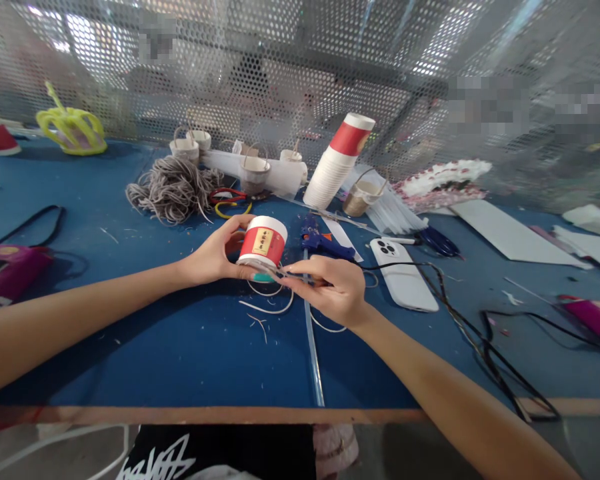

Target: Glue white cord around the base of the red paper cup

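- red/white paper cup (263, 241) is up off the desk (190, 360), mid-view, in the L hand (214, 257); long axis near upright but tilted, white upper end leaning R + away from the person, gold label roughly facing the camera
- L hand's partly open, curled round the cup's L side, thumb low along the bottom edge
- R hand (343, 287) has its fingers drawn nearly together at the cup's lower R edge; can't tell tbh if they've got the thin cord or smth else
- white cord (275, 311) in loose loops on the desk just below the cup
- desk = blue top, brown front edge, bits of scrap about; perforated metal screen (260, 73) along the back
- blue glue gun (325, 243) just behind the R hand, clear rod (314, 353) running from near it twd the front edge, white phone (404, 275) further R
- stack of cups (330, 167) at the back, leaning R, red one on top
- tan mini basket (363, 197) w/ a handle beside the stack, pale inside, contents n/a from here
- grey mini basket (254, 175) also upright, near the grey yarn (173, 187)
- yellow basket (73, 130) far L, smth pinkish showing thru the gaps
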`<state>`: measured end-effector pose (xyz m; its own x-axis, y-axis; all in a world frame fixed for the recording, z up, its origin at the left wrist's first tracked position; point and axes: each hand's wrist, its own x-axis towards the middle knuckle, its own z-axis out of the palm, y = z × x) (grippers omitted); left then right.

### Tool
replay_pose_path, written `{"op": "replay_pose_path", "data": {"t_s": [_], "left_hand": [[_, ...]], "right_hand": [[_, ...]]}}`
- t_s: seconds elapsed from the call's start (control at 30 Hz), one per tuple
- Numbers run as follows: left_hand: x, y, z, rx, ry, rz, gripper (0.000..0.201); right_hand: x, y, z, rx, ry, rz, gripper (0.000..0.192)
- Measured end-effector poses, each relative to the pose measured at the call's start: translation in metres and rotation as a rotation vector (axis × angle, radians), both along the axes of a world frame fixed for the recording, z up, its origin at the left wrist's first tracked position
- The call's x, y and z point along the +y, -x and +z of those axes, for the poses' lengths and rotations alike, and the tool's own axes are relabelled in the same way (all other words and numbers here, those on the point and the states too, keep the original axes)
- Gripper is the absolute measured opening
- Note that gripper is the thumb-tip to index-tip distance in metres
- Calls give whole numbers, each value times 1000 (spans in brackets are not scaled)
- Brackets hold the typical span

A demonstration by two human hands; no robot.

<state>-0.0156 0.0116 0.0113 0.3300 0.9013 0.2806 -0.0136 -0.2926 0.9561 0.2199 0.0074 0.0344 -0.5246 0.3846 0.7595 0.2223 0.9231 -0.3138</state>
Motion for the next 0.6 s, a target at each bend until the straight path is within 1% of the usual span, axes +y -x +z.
{"op": "replay_pose_path", "data": {"t_s": [0.03,0.1,0.17,0.23,0.4,0.6], "left_hand": [[0,0,-1,6,-5,0,82],[1,1,-3,23,-24,19,84],[1,1,-5,43,-50,62,88],[1,1,-6,56,-88,112,90],[2,2,-8,96,-197,159,91],[2,2,-7,103,-227,151,91]], "right_hand": [[0,-1,-1,9,-19,-19,11],[1,-2,-4,24,7,-41,21],[2,-2,-6,4,56,-18,32],[3,-2,-5,-70,62,34,36],[7,0,-2,-204,69,106,35],[9,1,-5,-162,166,96,27]]}}
